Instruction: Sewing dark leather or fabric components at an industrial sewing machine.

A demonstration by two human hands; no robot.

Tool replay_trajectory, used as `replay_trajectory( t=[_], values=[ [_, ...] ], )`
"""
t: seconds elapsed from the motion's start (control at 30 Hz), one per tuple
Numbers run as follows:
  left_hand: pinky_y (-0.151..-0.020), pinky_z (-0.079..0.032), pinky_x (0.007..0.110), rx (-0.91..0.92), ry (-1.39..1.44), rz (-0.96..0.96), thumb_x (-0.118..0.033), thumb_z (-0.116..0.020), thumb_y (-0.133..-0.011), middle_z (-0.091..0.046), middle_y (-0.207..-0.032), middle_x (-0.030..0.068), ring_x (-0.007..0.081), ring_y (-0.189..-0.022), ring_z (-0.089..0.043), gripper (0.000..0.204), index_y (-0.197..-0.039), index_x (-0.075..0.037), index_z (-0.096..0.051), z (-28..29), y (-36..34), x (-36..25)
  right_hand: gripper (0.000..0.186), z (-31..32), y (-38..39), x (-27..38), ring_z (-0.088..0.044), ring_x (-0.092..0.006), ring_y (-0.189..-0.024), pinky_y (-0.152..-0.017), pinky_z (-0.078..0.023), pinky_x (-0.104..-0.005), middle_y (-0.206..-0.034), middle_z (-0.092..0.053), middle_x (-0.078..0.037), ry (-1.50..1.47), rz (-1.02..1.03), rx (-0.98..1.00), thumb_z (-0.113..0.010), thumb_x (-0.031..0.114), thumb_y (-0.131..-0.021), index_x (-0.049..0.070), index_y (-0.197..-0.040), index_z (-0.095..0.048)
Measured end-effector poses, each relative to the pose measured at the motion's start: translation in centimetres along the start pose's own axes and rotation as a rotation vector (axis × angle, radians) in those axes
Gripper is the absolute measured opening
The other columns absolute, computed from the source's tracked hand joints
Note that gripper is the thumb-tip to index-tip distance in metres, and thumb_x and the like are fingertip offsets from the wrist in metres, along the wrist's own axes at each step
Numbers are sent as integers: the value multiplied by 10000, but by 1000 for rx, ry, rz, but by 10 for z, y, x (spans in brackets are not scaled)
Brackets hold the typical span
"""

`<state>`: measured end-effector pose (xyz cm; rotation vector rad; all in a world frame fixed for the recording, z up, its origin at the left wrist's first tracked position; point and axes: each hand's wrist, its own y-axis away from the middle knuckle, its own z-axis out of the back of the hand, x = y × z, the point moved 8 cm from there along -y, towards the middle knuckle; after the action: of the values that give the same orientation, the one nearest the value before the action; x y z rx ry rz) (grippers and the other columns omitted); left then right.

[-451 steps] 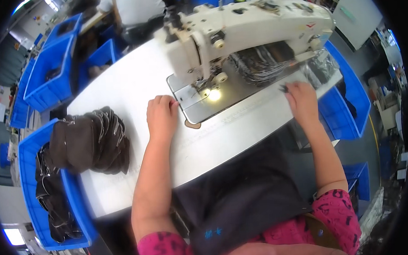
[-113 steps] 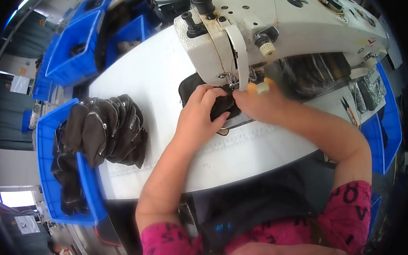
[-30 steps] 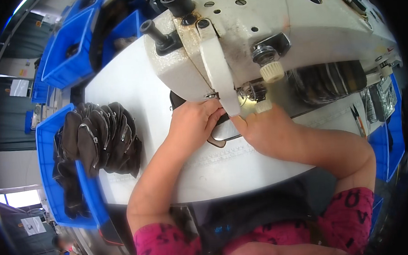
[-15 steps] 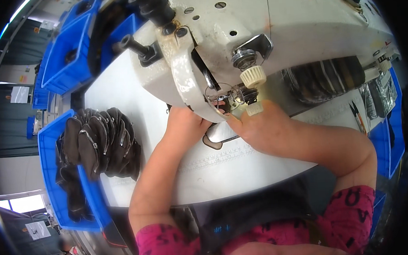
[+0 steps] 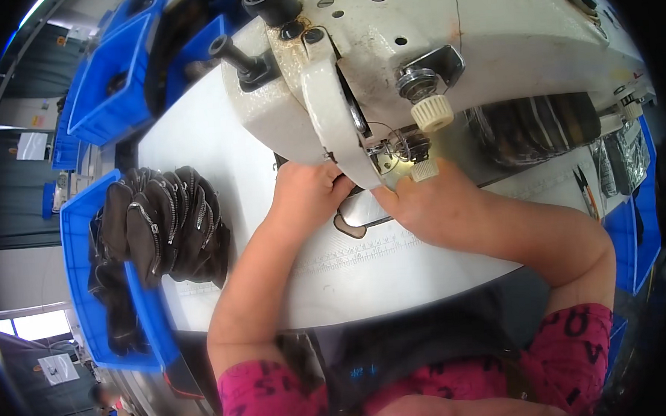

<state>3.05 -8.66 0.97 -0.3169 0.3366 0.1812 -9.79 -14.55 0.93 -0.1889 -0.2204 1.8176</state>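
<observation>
A white sewing machine (image 5: 384, 36) stands over a pale work surface, and both my hands are at its needle area. My left hand (image 5: 306, 196) is closed just left of the machine's front end, thumb against curled fingers. A bit of dark material shows by that thumb, too small to identify. My right hand (image 5: 437, 202) lies on the other side, below a cream tension knob (image 5: 424, 170). Its thumb points toward the needle area, while its other fingers are hidden by the knob and machine parts. The machine head covers whatever lies under the needle.
Dark brown zippered pouches (image 5: 170, 225) are heaped over the edge of a blue bin (image 5: 147, 323) at left. More blue bins (image 5: 112, 84) stand far left. Under the machine arm lies a dark striped bundle (image 5: 536, 128). Tweezers and an orange pen-like tool (image 5: 587, 193) lie at right.
The view has shifted slightly, so the machine sits farther right in the picture. My left hand's fingertips no longer show beside the needle; dark material now shows by its thumb. My right hand has barely moved.
</observation>
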Motion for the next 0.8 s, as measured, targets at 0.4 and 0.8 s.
replay_trajectory(
  t=[0.4,0.8],
  values=[
    [-641,-562,387,-51,-40,61,-216,-856,-834,-745,-780,99,289,-704,-716,172,-918,-76,-800,4,-3,-8,485,3,0,-1,-632,-189,-520,-499,-475,-349,-590,-613,-7,31,-18,23,-683,105,-804,-34,-1268,-698],
    [-615,-541,406,49,-13,91,-238,-823,-876,-708,-743,122,314,-665,-690,207,-946,-54,-757,2,8,8,452,-3,1,-9,-668,-212,-552,-504,-517,-367,-629,-646,-37,-20,-50,-40,-699,136,-809,-4,-1238,-706]
  ],
)
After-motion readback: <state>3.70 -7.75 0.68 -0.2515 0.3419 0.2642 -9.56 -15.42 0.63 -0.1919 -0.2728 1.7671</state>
